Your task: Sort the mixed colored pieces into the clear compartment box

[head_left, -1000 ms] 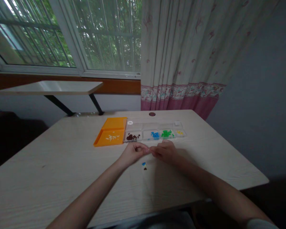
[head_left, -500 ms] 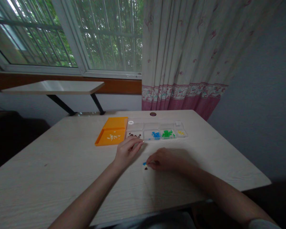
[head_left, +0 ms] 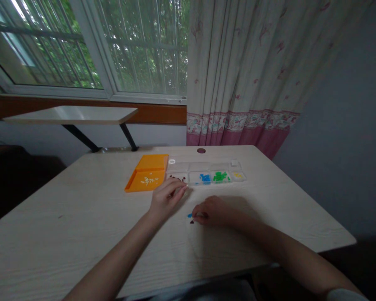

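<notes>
My left hand point(head_left: 167, 194) hovers at the near edge of the clear compartment box point(head_left: 192, 184), thumb and forefinger pinched on a tiny pale piece point(head_left: 186, 185). On the table in front of me, my right hand point(head_left: 211, 211) rests with its fingertips pinched beside a small blue piece point(head_left: 189, 215). What those fingertips hold, if anything, is too small to make out. Just nearer to me lie small dark brown pieces point(head_left: 192, 222). In the box sit brown pieces point(head_left: 183, 179), blue pieces point(head_left: 204, 178), green pieces point(head_left: 220, 176) and yellow pieces point(head_left: 237, 175), each in separate compartments.
Left of the clear box, an open orange case point(head_left: 131, 180) holds scattered white pieces point(head_left: 149, 180). A raised shelf point(head_left: 72, 115) on black legs stands at the table's back left. A round cable hole point(head_left: 201, 150) is near the back edge, by the curtain point(head_left: 238, 121).
Both hands stay almost where they were. My left hand has shifted very slightly left, and the right fingertips remain by the blue piece.
</notes>
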A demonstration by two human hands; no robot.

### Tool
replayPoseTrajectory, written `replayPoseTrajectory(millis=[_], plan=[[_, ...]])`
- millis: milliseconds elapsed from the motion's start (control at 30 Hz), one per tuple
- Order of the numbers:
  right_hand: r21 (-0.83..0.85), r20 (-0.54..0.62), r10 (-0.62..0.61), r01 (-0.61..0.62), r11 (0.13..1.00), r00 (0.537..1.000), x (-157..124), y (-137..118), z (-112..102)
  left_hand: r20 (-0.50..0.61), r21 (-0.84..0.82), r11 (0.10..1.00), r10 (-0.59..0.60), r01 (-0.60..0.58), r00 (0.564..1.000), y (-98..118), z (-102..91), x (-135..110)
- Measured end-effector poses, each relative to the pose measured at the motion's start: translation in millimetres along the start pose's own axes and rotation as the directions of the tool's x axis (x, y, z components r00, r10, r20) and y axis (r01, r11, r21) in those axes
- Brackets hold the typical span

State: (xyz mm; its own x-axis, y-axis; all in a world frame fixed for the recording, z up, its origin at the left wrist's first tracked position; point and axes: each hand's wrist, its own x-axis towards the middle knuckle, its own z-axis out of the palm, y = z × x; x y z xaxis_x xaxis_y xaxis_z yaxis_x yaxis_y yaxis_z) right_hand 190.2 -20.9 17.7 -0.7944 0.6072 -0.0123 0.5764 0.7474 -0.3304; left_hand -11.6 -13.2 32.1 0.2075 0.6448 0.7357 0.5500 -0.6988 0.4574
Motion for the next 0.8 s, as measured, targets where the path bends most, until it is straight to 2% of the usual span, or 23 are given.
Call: replayPoseTrajectory(millis=[100, 167, 233, 300, 333, 400, 500, 600, 700, 800], plan=[[0.004, -0.006, -0.007, 0.007, 1.0, 1.0, 0.4, 0.1, -0.9, 0.072, 0.15, 0.986, -0.087, 0.076, 0.994, -17.5, -11.6, 7.2], [-0.002, -0.016, 0.009, -0.009, 1.0, 1.0, 0.7, 0.3, -1.4, 0.087, 0.344, 0.919, -0.237, 0.194, 0.968, -33.4, -24.7, 12.6], [-0.005, -0.022, 0.023, -0.023, 1.0, 1.0, 0.9, 0.7, -1.7, 0.087, 0.537, 0.787, -0.41, 0.304, 0.908, -50.7, -39.6, 16.0], [0.001, -0.022, 0.024, -0.024, 1.0, 0.999, 0.8, 1.0, -1.5, 0.161, 0.651, 0.681, -0.555, 0.335, 0.816, -67.4, -53.0, 16.4], [0.006, -0.025, 0.024, -0.024, 1.0, 0.999, 0.7, 1.2, -1.4, 0.186, 0.68, 0.647, -0.607, 0.345, 0.772, -74.9, -58.4, 15.6], [0.017, -0.032, 0.025, -0.024, 1.0, 0.999, 0.2, 1.4, -0.9, 0.204, 0.701, 0.618, -0.651, 0.355, 0.731, -87.4, -65.9, 12.9], [0.026, -0.043, 0.032, -0.031, 0.999, 0.999, -0.1, 1.7, 0.0, 0.214, 0.691, 0.632, -0.642, 0.351, 0.736, -97.8, -69.8, 9.3], [0.038, -0.052, 0.053, -0.051, 0.998, 0.997, 0.4, 2.0, 0.6, 0.202, 0.689, 0.644, -0.611, 0.333, 0.765, -95.3, -67.6, 9.3], [0.039, -0.061, 0.095, -0.092, 0.995, 0.994, 0.9, 1.3, -0.1, 0.192, 0.669, 0.686, -0.532, 0.286, 0.825, -80.4, -62.1, 12.7], [0.053, -0.07, 0.105, -0.102, 0.993, 0.992, 0.8, -0.5, -1.9, 0.227, 0.586, 0.786, -0.395, 0.199, 0.89, -60.3, -54.7, 16.4]])
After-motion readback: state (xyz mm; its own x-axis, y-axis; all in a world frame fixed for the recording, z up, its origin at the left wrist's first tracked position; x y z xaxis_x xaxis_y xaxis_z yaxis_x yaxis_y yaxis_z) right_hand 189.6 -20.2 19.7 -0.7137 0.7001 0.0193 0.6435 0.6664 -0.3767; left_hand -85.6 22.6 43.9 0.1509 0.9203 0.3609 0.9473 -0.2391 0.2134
